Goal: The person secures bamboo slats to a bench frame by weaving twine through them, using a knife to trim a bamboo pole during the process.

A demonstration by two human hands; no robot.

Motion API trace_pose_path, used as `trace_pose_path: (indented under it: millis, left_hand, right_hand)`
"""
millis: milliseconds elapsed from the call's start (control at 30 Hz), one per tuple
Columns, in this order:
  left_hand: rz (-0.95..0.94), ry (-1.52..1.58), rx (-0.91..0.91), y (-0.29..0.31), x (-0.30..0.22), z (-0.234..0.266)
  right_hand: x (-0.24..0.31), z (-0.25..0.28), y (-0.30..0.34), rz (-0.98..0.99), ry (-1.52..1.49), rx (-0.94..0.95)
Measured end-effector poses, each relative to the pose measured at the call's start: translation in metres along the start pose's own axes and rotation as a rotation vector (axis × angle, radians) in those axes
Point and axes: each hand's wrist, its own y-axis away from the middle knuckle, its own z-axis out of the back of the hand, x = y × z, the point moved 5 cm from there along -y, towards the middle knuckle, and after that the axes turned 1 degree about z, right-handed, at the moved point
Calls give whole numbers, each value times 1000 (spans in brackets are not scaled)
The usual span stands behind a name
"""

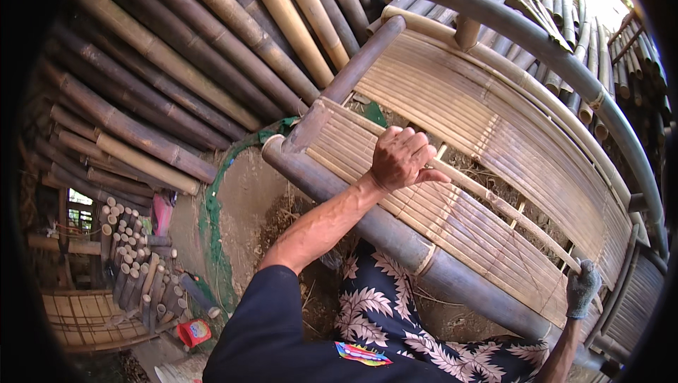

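A person bent over a bamboo bench with both hands on a slim bamboo rod, which ran from near the center toward 4 o'clock, along the gap between the slatted seat and the slatted back.

The bare left hand, just off center toward 3 o'clock, had its grip closed on the rod's upper end, knuckles up and thumb pointing toward 4 o'clock. The right hand, in a gray glove, sat farther out at 4 o'clock, its grip folded over the rod near the lower end; a short piece of the rod showed past it. Small pale pegs crossed the gap beside the rod.

A thick dark pole formed the seat's front edge, and a curved dark rail topped the back at 1 to 2 o'clock. Long bamboo poles lay side by side at 10 to 11 o'clock, with more stacked at 2 o'clock. Short cut tubes were piled at 8 o'clock, near green netting and a red container. The worker's dark sleeve and leaf-patterned cloth filled the view between 5 and 7 o'clock.
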Motion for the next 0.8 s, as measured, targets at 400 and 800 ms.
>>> trace_pose_path:
  millis: [400,800]
  left_hand:
    - [87,198,151,4,3,-22]
    - [286,275,419,11,13,-24]
  right_hand:
    - [-10,6,8,-63,-69,-117]
    - [31,-42,-22,-253,-296,187]
